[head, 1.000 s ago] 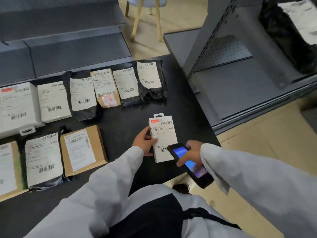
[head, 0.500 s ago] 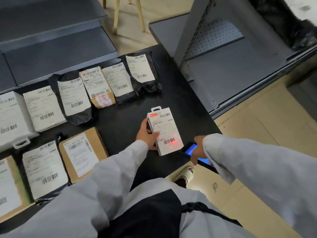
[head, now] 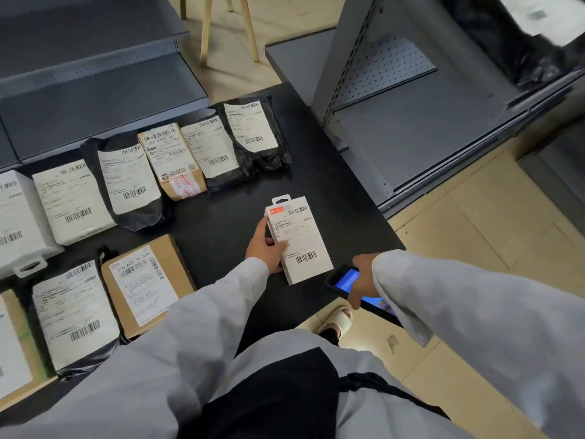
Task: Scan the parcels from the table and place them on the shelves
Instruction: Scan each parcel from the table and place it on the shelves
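— Where's the parcel being scanned?

— The white box [head: 299, 240] with the hang tab is near the right end of the black table [head: 221, 223], label up, tilted a little. The left hand [head: 266, 248] grasps it along its left edge, thumb on the label, fingers curled under.

— And the other hand?

— The right hand [head: 364, 282] is clasped round a phone-like scanner [head: 345, 280] with a lit blue screen, held just beside the box's lower right corner, at the table's edge.

— What else lies on the table?

— A back row: two black bags [head: 256, 144] with labels, a brown carton [head: 172, 161] between them and another black bag [head: 126, 182], then white parcels [head: 71, 201] further left. In front, a flat brown box [head: 145, 285] and a bagged parcel [head: 74, 315], well apart from the white box.

— Around it?

— Grey metal shelves [head: 411, 128] stand to the right, one holding a black bag [head: 506, 36]; more shelving [head: 95, 90] lies behind the table, and wooden chair legs [head: 205, 30] show at the top.
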